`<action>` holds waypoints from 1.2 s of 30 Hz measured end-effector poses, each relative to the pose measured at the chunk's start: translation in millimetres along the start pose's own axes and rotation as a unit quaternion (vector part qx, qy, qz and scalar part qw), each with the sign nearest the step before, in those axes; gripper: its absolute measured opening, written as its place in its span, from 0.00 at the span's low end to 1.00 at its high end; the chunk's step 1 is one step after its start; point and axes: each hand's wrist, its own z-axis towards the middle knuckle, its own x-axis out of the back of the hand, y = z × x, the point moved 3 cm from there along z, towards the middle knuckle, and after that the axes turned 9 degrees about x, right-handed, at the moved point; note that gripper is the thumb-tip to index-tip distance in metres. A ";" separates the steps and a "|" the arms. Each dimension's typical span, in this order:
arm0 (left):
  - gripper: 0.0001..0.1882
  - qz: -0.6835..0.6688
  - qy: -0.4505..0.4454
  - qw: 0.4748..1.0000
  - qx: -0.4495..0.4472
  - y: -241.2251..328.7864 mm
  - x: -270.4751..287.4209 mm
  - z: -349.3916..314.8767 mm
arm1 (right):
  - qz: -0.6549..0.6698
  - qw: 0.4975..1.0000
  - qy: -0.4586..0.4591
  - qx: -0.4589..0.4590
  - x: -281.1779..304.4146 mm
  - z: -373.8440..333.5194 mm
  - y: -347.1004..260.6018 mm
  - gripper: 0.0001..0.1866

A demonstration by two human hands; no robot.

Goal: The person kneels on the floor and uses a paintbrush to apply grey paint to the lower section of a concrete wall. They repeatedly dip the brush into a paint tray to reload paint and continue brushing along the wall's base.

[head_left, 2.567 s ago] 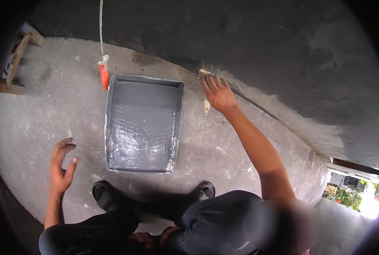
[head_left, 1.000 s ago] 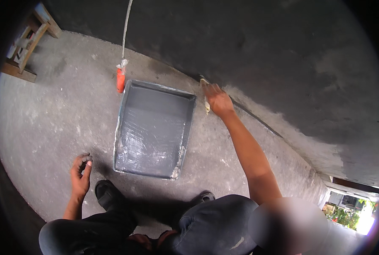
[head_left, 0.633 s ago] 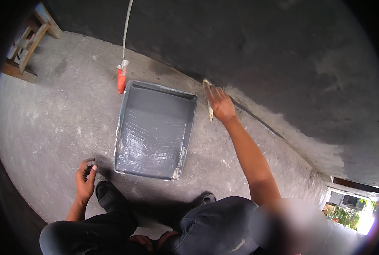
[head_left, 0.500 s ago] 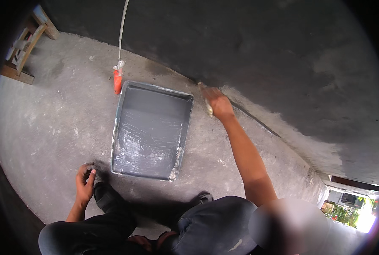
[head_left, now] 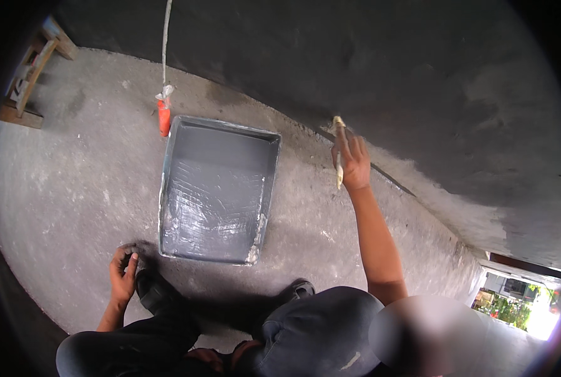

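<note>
My right hand [head_left: 354, 160] is closed around the handle of a paintbrush [head_left: 339, 171]. The brush head touches the low part of the dark-painted wall [head_left: 406, 69], just above where it meets the floor. Below that hand's reach, a paler unpainted strip [head_left: 418, 182] runs along the wall base. My left hand [head_left: 124, 270] hangs by my left knee, empty, its fingers loosely curled and the thumb apart. Between the hands lies a rectangular paint tray [head_left: 269, 182], coated inside with glossy dark grey paint [head_left: 214, 188].
A paint roller frame's orange handle [head_left: 163, 119] rests on the floor by the tray's far left corner, its rod against the wall. Wooden furniture [head_left: 35, 75] stands far left. My dark shoe [head_left: 151, 292] is near the tray. Plants [head_left: 506, 308] show through an opening at right.
My right hand has moved right along the wall base with the paintbrush. The view has shifted slightly, and my left hand stays by my knee.
</note>
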 end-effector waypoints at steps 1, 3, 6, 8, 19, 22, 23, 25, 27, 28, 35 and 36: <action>0.11 -0.009 0.003 1.000 0.008 -2.2 3.8 -2.4 | 0.010 0.999 0.025 -0.029 2.3 -1.4 -5.8 0.40; 0.11 -0.016 0.004 1.000 0.010 -0.4 1.7 1.0 | 0.024 0.997 -0.053 0.048 0.5 -5.2 -9.0 0.41; 0.10 0.013 0.003 1.000 -0.013 -0.8 -7.3 7.3 | -0.014 0.991 -0.113 0.064 -19.5 -13.1 22.8 0.42; 0.11 0.054 0.001 0.997 -0.050 -5.1 -5.4 10.5 | -0.042 0.993 -0.095 0.061 -24.2 -10.4 32.3 0.42; 0.09 -0.017 0.024 0.998 0.056 -26.2 11.7 0.7 | -0.110 0.993 0.008 0.035 32.1 -15.5 1.2 0.36; 0.09 0.011 0.020 0.999 0.023 -18.4 8.6 12.3 | -0.134 0.989 -0.048 0.044 -10.1 -28.6 14.8 0.37; 0.09 0.027 0.018 0.999 0.012 -16.6 9.4 10.9 | -0.119 0.990 -0.061 0.043 -16.4 -29.4 12.0 0.37; 0.10 0.010 0.022 0.999 0.030 -16.9 13.5 9.0 | -0.091 0.991 -0.088 0.042 -28.3 -31.7 4.0 0.36; 0.10 0.005 0.023 1.000 0.019 -10.6 14.7 16.0 | -0.083 0.989 -0.112 0.043 -48.2 -39.5 4.3 0.34; 0.11 0.013 0.023 1.000 0.006 -6.9 14.4 17.2 | -0.079 0.988 -0.126 0.035 -54.9 -43.3 5.1 0.34; 0.11 0.021 0.051 0.998 0.005 -5.8 21.6 15.8 | -0.032 0.985 -0.172 0.010 -47.2 -43.2 -6.8 0.33; 0.13 0.018 0.052 0.998 0.003 -10.2 24.1 16.5 | -0.022 0.984 -0.179 0.010 -46.9 -41.6 -7.5 0.33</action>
